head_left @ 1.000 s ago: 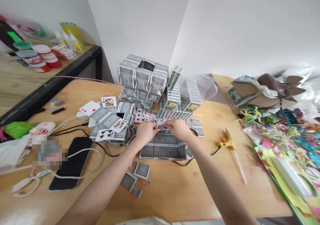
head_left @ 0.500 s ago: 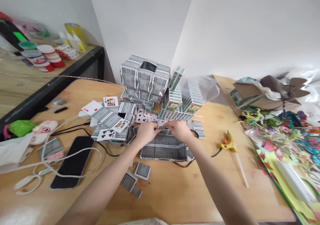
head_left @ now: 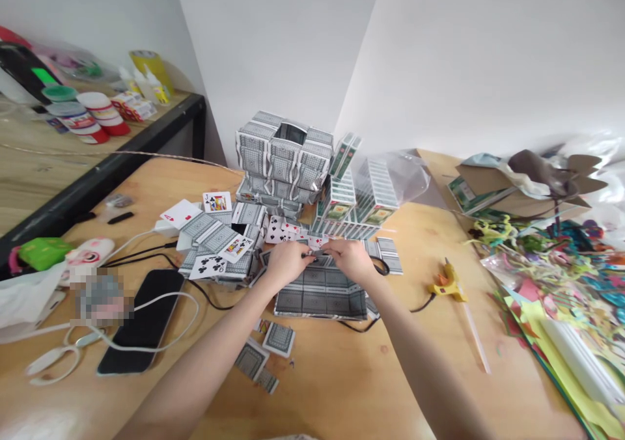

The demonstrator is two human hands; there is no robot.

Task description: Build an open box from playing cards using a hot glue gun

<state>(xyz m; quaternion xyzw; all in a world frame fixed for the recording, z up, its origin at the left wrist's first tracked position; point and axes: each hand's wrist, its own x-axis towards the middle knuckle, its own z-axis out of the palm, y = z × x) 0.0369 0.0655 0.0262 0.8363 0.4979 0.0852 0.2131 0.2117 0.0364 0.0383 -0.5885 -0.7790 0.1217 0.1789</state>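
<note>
An open, shallow tray (head_left: pixel 319 293) made of grey-backed playing cards lies on the table in front of me. Over its far edge my left hand (head_left: pixel 288 263) and my right hand (head_left: pixel 350 259) face each other, fingers pinched close together. Between the fingertips is a narrow grey piece that looks like a playing card, mostly hidden by the fingers. Face-up playing cards (head_left: pixel 282 230) lie just behind the hands. To the left, loose cards (head_left: pixel 209 233) cover a card-built block. Behind stands a tall card-built structure (head_left: pixel 286 153) with a square opening on top.
Stacked card boxes (head_left: pixel 375 192) stand behind my right hand. A yellow glue gun (head_left: pixel 448 284) with a clear stick lies right, its black cable running behind the tray. A phone (head_left: pixel 139 323), white cable and scissors (head_left: pixel 53 362) lie left. Card pieces (head_left: pixel 279 338) lie in front; craft scraps (head_left: pixel 561 264) fill the far right.
The hands stay at the tray's far edge, with the fingers shifted slightly. The grey piece between them shows less than before. The view has tilted a little.
</note>
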